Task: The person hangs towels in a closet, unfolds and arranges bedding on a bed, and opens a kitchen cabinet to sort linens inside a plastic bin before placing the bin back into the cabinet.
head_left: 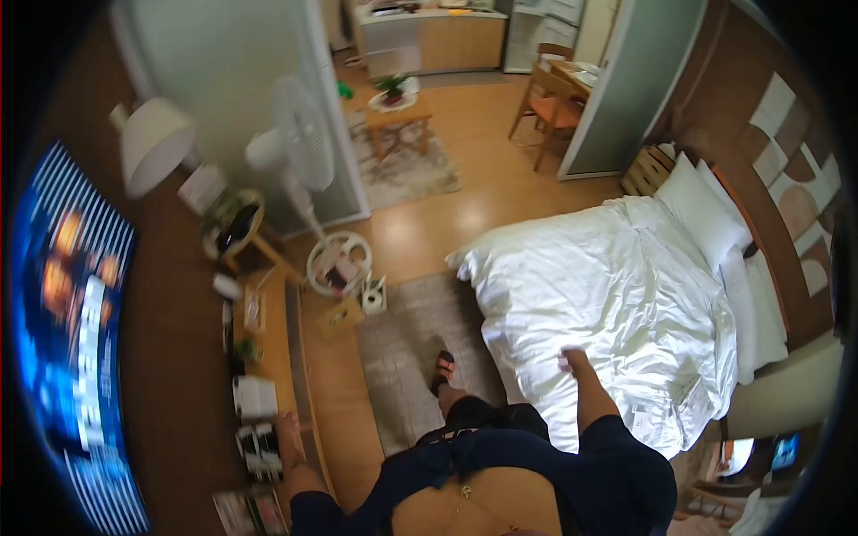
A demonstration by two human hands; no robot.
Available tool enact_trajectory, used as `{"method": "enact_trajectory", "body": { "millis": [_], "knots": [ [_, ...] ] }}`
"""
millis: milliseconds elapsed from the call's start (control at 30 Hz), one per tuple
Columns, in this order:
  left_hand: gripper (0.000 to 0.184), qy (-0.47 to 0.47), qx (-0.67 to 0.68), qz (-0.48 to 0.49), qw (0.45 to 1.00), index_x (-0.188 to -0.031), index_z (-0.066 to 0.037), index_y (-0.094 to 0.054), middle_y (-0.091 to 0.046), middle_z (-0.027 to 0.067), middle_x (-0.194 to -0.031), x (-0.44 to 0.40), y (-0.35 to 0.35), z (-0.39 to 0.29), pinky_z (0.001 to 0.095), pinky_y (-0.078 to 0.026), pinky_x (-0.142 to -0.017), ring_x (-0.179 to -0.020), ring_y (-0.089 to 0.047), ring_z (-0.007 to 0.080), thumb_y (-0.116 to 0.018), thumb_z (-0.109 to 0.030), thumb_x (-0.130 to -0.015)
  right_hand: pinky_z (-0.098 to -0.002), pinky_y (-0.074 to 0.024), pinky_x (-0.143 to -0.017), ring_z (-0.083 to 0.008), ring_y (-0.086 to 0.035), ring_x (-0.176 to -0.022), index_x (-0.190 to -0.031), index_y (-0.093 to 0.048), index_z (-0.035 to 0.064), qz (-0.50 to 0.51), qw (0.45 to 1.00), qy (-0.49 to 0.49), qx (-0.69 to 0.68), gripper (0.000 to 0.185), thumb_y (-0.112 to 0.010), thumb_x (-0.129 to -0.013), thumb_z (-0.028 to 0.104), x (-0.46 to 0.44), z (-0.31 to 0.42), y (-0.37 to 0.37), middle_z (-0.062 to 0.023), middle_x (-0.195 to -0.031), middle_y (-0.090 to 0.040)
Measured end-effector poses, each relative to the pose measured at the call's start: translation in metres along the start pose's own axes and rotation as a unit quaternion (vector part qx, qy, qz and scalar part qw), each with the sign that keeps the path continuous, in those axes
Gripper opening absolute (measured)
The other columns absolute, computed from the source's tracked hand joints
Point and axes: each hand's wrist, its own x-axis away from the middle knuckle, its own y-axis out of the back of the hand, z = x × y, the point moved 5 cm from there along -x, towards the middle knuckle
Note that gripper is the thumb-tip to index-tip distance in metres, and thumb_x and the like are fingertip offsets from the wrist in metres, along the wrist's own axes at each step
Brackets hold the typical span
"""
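My left hand [290,438] hangs beside the long wooden low cabinet, its fingers apart and nothing visible in it. Closest to it are a white box-like thing [256,397] and a holder with white and dark items [260,451] on the cabinet. On the other side, my right hand [576,361] is out over the bed with the rumpled white duvet [590,286]. Its fingers look curled; a small pale patch shows at them, too small to name. Whether that hand touches the duvet I cannot tell.
A grey rug [398,357] lies under my foot. Ahead stand a white fan [304,143], a white lamp [159,147] and a small plant table [398,116]. A lit television [76,330] is on the left wall. Sliding glass doors [617,98] frame the kitchen and dining chair [552,103].
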Motion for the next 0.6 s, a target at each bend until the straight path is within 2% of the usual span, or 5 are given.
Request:
{"method": "enact_trajectory", "body": {
  "millis": [100,200,433,500,600],
  "knots": [
    [0.023,-0.044,-0.100,0.174,0.979,-0.069,-0.018,-0.049,-0.044,0.0008,-0.058,-0.080,-0.138,-0.055,0.0342,-0.035,-0.037,-0.044,-0.041,0.0168,-0.037,-0.024,-0.087,-0.0389,-0.0439,-0.044,-0.0210,-0.050,-0.049,-0.087,-0.052,0.0066,0.058,0.972,-0.223,0.045,0.014,-0.052,-0.081,0.019,-0.031,-0.047,0.028,-0.0087,-0.066,-0.052],
    [0.019,-0.033,-0.271,-0.050,0.961,-0.074,-0.017,-0.049,-0.046,0.0018,-0.063,-0.177,-0.192,-0.051,0.0347,-0.037,-0.041,-0.049,-0.043,0.0175,-0.038,-0.027,-0.087,-0.0406,-0.0485,-0.062,-0.0266,-0.059,-0.073,-0.091,-0.059,0.0112,0.022,0.908,-0.298,0.293,0.022,-0.054,-0.080,0.029,-0.025,0.037,-0.016,-0.0106,-0.095,-0.059],
    [0.017,0.110,-0.543,0.032,0.832,-0.086,-0.015,-0.048,-0.049,0.0043,-0.075,-0.356,-0.429,-0.064,0.0359,-0.040,-0.050,-0.062,-0.047,0.0190,-0.042,-0.031,-0.086,-0.0438,-0.0444,-0.065,-0.0336,-0.058,-0.070,-0.072,-0.066,0.0080,0.050,0.701,0.396,0.591,0.024,-0.055,-0.072,0.029,-0.258,0.301,-0.183,-0.0157,-0.079,-0.063],
    [0.019,0.114,-0.582,0.066,0.803,-0.089,-0.015,-0.048,-0.050,0.0050,-0.078,-0.419,-0.506,-0.096,0.0362,-0.040,-0.053,-0.066,-0.048,0.0194,-0.043,-0.033,-0.086,-0.0409,-0.0457,-0.068,-0.0312,-0.059,-0.077,-0.078,-0.066,0.0063,-0.046,0.880,0.307,0.359,0.025,-0.055,-0.074,0.028,-0.261,0.406,-0.205,-0.0156,-0.084,-0.063],
    [0.023,0.101,-0.630,0.093,0.764,-0.094,-0.014,-0.048,-0.052,0.0061,-0.083,-0.511,-0.601,-0.163,0.0367,-0.042,-0.057,-0.072,-0.050,0.0201,-0.044,-0.035,-0.085,-0.0414,-0.0453,-0.070,-0.0320,-0.059,-0.080,-0.079,-0.065,0.0041,-0.057,0.959,0.229,0.156,0.027,-0.054,-0.074,0.029,-0.302,0.478,-0.227,-0.0171,-0.087,-0.063]
  ]
}}
